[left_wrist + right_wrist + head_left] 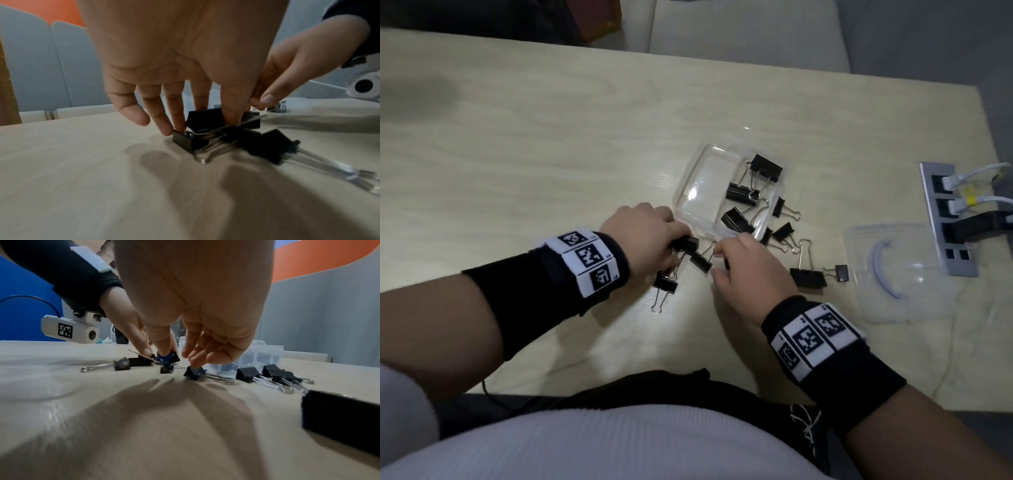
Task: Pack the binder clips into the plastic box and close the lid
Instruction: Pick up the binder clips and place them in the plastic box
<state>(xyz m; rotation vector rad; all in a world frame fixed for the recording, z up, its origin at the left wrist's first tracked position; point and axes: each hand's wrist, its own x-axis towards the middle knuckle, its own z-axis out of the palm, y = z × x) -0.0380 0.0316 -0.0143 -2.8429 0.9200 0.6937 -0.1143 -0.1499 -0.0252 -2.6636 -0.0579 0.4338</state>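
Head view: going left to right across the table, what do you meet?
left hand → right hand → large binder clip → small binder clip → lid → power strip

Matt black binder clips (807,277) with shiny wire handles; clear glossy plastic box (702,192); pale wood-grain table (534,164).

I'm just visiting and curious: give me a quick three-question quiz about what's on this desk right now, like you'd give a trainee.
1. True or false: the lid is already on the plastic box.
2. On which side of the box does the lid lie?
A. Right
B. Left
C. Underneath it
3. Fill in: the left hand and right hand both reach into loose ______ on the table.

Key: 1 false; 2 A; 3 binder clips.
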